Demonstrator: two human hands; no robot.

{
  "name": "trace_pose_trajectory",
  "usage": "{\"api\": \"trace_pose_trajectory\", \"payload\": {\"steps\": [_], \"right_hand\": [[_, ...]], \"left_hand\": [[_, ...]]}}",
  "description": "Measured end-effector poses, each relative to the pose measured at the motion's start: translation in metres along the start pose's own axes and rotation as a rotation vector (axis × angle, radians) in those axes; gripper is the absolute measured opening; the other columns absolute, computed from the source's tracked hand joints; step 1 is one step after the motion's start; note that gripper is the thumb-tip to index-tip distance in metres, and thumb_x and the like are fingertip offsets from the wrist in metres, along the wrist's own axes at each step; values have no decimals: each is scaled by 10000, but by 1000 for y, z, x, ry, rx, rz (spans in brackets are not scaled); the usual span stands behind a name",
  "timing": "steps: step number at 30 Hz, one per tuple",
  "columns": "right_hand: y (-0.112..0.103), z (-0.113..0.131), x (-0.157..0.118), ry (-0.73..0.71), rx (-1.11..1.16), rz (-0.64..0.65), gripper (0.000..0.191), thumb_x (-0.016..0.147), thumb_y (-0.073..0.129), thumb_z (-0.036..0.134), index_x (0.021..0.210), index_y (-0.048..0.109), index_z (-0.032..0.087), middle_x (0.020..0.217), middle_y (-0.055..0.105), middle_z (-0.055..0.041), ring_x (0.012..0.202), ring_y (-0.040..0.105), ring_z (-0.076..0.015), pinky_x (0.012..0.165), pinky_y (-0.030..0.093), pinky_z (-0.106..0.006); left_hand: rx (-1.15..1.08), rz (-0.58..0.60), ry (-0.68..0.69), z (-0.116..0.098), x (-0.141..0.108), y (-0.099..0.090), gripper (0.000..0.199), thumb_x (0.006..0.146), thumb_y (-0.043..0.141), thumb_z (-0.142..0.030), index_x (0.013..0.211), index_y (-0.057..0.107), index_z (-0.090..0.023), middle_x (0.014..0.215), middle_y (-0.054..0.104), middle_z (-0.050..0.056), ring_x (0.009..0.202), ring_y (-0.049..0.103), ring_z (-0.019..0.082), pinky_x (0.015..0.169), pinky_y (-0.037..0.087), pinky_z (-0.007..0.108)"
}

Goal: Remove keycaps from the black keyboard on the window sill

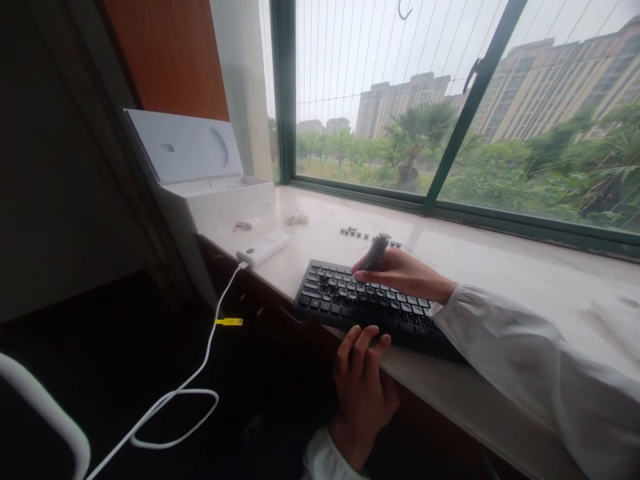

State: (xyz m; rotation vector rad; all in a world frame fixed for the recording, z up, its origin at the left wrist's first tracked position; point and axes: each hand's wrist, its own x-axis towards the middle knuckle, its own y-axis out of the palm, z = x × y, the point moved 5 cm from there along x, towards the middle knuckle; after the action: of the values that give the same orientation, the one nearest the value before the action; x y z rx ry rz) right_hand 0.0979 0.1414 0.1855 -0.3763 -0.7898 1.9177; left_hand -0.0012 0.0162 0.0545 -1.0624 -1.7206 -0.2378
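A black keyboard (pixel 360 300) lies on the pale windowsill, with some keycaps off so that dark gaps show between the others. My right hand (pixel 400 273) is over its upper part, fingers closed round a short, dark, thick-handled tool (pixel 376 253). The tool stands nearly upright and its lower end points at the keys; my fingers hide its tip, so its kind is unclear. My left hand (pixel 363 373) is at the sill's front edge, its fingers extended beside the keyboard's near side and holding nothing. Several loose keycaps (pixel 353 232) lie behind the keyboard.
At the sill's left end stands an open white box (pixel 225 200). In front of it a white power bank (pixel 263 249) has a white cable (pixel 215 327) hanging off the edge, with a yellow tag on it. Small pale items lie near the box. A green-framed window (pixel 360 189) backs the sill.
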Motion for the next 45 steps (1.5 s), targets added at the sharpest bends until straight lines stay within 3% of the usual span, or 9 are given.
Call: {"api": "trace_pose_trajectory", "payload": {"steps": [5, 14, 20, 25, 28, 31, 37, 42, 45], "right_hand": [[-1, -2, 1, -22, -48, -51, 504, 768, 575, 661, 923, 695, 196, 850, 678, -46, 820, 608, -221, 673, 470, -325], [8, 2, -3, -111, -218, -126, 467, 816, 564, 614, 729, 617, 158, 601, 536, 17, 565, 445, -104, 523, 300, -243], [16, 7, -5, -145, -224, -142, 344, 843, 570, 508, 950, 645, 189, 656, 577, 27, 591, 495, -109, 571, 353, -229], [3, 14, -12, -218, -361, -326, 503, 839, 567, 372, 1296, 448, 198, 568, 458, 89, 488, 421, -107, 544, 329, -227], [-10, 23, -18, -267, -550, -460, 453, 858, 510, 311, 1296, 464, 206, 553, 456, 78, 469, 441, -116, 555, 319, -238], [-20, 27, -21, -245, -634, -516, 386, 868, 476, 306, 1241, 509, 213, 504, 418, 78, 439, 431, -126, 545, 304, -248], [-22, 28, -18, -162, -655, -441, 474, 810, 477, 263, 1274, 454, 168, 570, 505, 46, 474, 448, -149, 552, 307, -270], [-7, 32, -15, -208, -687, -204, 202, 776, 471, 178, 957, 561, 193, 783, 645, -23, 664, 555, -153, 628, 337, -260], [2, 37, -17, -251, -740, -144, 142, 803, 444, 142, 893, 546, 181, 794, 656, -44, 704, 582, -151, 633, 327, -256]], "left_hand": [[14, -39, 12, -3, 6, -4, 371, 786, 478, -142, 1120, 618, -220, 1173, 644, 30, 1226, 472, 207, 1035, 377, 315], [19, 19, 15, -2, 1, 0, 424, 753, 479, -92, 1147, 591, -200, 1205, 622, 48, 1260, 433, 230, 1041, 371, 355], [11, 39, 15, -1, -1, 0, 414, 778, 466, -90, 1160, 586, -197, 1227, 604, 50, 1283, 412, 234, 1061, 350, 361], [21, 50, 22, 0, -1, 1, 425, 787, 468, -99, 1186, 579, -196, 1249, 591, 54, 1303, 398, 234, 1074, 339, 360], [18, 59, 35, 0, -1, 2, 421, 795, 480, -128, 1201, 573, -190, 1264, 580, 57, 1303, 391, 237, 1084, 324, 356], [17, 58, 32, -1, 0, 1, 419, 795, 485, -128, 1200, 571, -189, 1265, 578, 51, 1299, 384, 235, 1089, 315, 347], [17, 48, 24, -1, 2, 0, 449, 763, 486, -97, 1188, 582, -206, 1249, 595, 36, 1281, 411, 225, 1072, 343, 341], [19, 81, 25, -1, 3, -3, 502, 753, 482, -60, 1220, 570, -221, 1280, 590, 27, 1285, 420, 225, 1067, 371, 362], [5, 188, 34, -1, 6, -11, 571, 755, 449, -23, 1278, 536, -237, 1324, 565, 26, 1304, 420, 220, 1061, 397, 377]]}}
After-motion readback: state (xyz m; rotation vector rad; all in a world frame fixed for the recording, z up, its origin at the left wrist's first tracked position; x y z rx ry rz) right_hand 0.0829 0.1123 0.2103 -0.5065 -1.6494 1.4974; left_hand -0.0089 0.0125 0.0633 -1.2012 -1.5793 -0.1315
